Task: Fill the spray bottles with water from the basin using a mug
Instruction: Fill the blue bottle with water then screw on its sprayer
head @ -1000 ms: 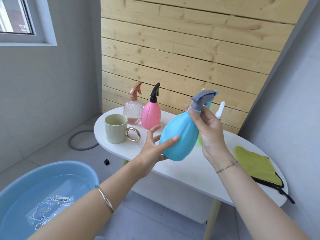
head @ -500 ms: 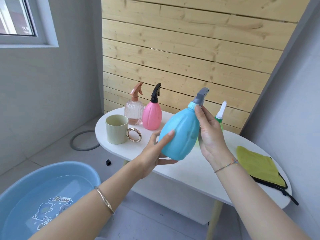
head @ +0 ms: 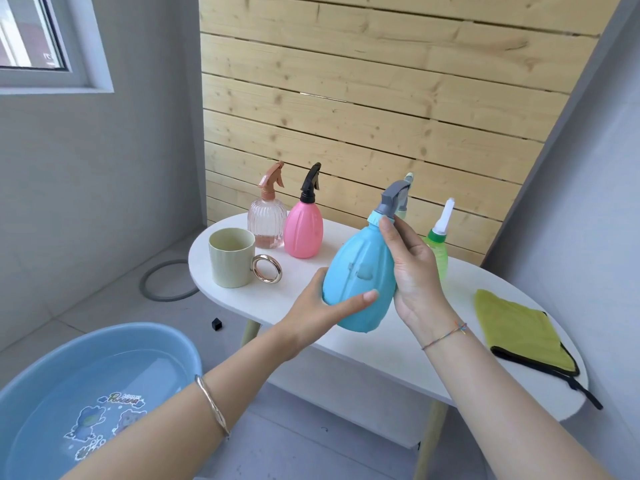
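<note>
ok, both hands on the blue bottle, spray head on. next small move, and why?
Probably twist the grey spray head off with the right hand while the left hand steadies the body. The blue bottle is held tilted above the table, gripped near its neck and cupped at its lower part. With the head on, nothing from the mug can go in.

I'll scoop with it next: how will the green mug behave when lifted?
The mug looks ceramic: probably rigid, weighty for its size, breakable. Its glossy ring handle may slip when wet. Standing upright on a wide base, it likely resists tipping.
</note>
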The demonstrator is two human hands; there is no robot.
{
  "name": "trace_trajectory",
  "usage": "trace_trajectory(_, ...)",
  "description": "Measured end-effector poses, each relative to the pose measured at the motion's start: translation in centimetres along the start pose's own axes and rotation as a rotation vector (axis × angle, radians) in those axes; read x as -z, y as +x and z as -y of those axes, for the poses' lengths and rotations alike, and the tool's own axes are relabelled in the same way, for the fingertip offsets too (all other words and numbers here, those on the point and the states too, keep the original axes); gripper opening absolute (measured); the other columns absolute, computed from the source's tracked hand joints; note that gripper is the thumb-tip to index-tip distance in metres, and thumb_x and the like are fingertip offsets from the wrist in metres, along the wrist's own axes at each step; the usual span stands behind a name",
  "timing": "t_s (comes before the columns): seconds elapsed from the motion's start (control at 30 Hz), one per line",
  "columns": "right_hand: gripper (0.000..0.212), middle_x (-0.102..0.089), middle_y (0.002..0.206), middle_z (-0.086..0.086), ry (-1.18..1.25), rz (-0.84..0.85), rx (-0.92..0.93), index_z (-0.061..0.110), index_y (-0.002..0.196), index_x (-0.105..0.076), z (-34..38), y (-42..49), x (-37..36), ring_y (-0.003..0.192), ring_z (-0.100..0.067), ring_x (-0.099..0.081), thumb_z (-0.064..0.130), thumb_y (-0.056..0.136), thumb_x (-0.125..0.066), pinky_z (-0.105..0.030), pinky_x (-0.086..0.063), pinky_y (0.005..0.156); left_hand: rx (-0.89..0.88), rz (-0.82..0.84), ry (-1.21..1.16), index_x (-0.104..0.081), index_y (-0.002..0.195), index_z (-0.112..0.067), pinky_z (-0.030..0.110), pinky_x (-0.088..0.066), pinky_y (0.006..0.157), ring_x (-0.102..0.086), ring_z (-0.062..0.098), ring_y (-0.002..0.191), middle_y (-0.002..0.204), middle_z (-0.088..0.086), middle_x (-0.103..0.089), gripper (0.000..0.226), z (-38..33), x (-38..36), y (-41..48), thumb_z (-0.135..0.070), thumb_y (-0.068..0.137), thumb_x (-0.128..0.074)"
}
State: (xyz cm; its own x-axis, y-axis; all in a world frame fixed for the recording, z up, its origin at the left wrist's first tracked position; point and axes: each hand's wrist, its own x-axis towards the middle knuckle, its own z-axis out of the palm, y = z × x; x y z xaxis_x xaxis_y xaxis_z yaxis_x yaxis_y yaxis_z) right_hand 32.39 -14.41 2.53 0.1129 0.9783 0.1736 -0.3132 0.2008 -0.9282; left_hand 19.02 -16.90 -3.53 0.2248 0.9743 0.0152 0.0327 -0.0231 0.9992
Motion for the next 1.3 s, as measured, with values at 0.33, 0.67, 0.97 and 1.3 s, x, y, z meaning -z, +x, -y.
trace_trajectory(0.33, 0.008, -0.066, 0.092, 0.008, 0.031, -0.050, 0.132, 0.025, 0.086, -0.068, 3.4, 3.2, 0.4, 0.082, -0.005, -0.055, 0.029, 0.090, -0.063, -0.021, -0.039, 0.080, 0.076, 0.186, -0.030, -0.054, 0.126, -0.026, 0.025, -0.055, 0.086, -0.068, 0.010, 0.104, 0.114, -0.008, -0.071, 0.072, 0.3, 1.7, -0.1, -0.060, 0.064, -0.070)
trace_trajectory(0.67, 0.006, -0.064, 0.082, 0.012, -0.349, 0.042, 0.304, 0.028, 0.089, -0.068, 7.8, 6.5, 1.1, 0.072, -0.001, -0.053, 0.028, 0.092, -0.062, -0.011, -0.042, 0.068, 0.143, 0.035, 0.091, -0.046, 0.125, -0.028, 0.015, -0.053, 0.074, -0.066, 0.001, 0.100, 0.119, -0.008, -0.065, 0.092, 2.7, 3.7, 0.1, -0.058, 0.047, -0.083)
trace_trajectory(0.97, 0.017, -0.069, 0.087, -0.004, -0.755, 0.211, -0.085, 0.020, 0.092, -0.071, -7.0, 4.2, 5.3, 0.075, -0.010, -0.058, 0.016, 0.077, -0.078, -0.012, -0.045, 0.067, 0.072, -0.035, 0.001, -0.047, 0.128, -0.039, 0.018, -0.054, 0.079, -0.067, 0.005, 0.105, 0.115, -0.011, -0.070, 0.082, 3.3, 5.5, -0.1, -0.042, 0.056, -0.087)
trace_trajectory(1.3, 0.018, -0.067, 0.083, -0.002, -0.775, 0.219, -0.203, 0.011, 0.088, -0.070, -10.9, 4.4, 6.5, 0.072, -0.011, -0.056, 0.022, 0.078, -0.079, -0.006, -0.041, 0.057, 0.032, -0.129, -0.001, -0.046, 0.130, -0.035, 0.018, -0.054, 0.078, -0.067, 0.002, 0.102, 0.117, -0.010, -0.068, 0.080, 4.1, 5.9, -0.1, -0.045, 0.061, -0.085)
